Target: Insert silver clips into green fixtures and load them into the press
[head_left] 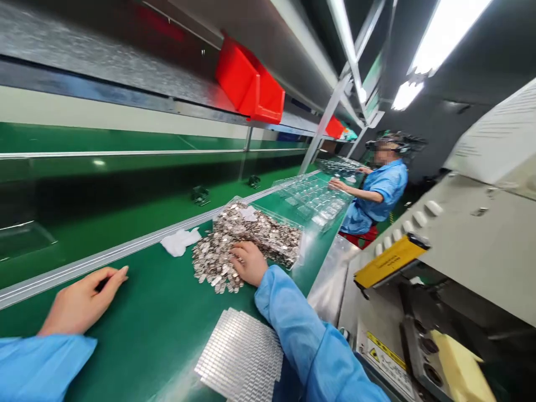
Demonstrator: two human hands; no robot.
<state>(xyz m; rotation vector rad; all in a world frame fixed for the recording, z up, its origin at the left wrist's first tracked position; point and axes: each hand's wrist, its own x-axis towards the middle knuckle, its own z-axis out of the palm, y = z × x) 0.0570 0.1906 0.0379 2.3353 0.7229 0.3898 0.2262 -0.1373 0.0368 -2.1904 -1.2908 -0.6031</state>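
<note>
My right hand [250, 263] reaches into a loose heap of small flat silver metal pieces [215, 259], its fingers curled onto the pieces at the heap's right side. Behind it, a clear plastic tray [300, 245] is filled with the same pieces. My left hand [79, 301] hovers over the green mat [151, 318] at the left, thumb and forefinger pinched together. Anything between those fingertips is too small to make out. Close to me lies a block of metal pieces set in neat rows [243, 357], partly covered by my right sleeve.
A crumpled white cloth or tissue [181, 242] lies left of the heap. Clear moulded trays [318, 201] sit farther along the bench, where a co-worker [377, 190] in blue works. A red bin [251, 84] hangs overhead. Machinery with a yellow bar [391, 261] stands at the right.
</note>
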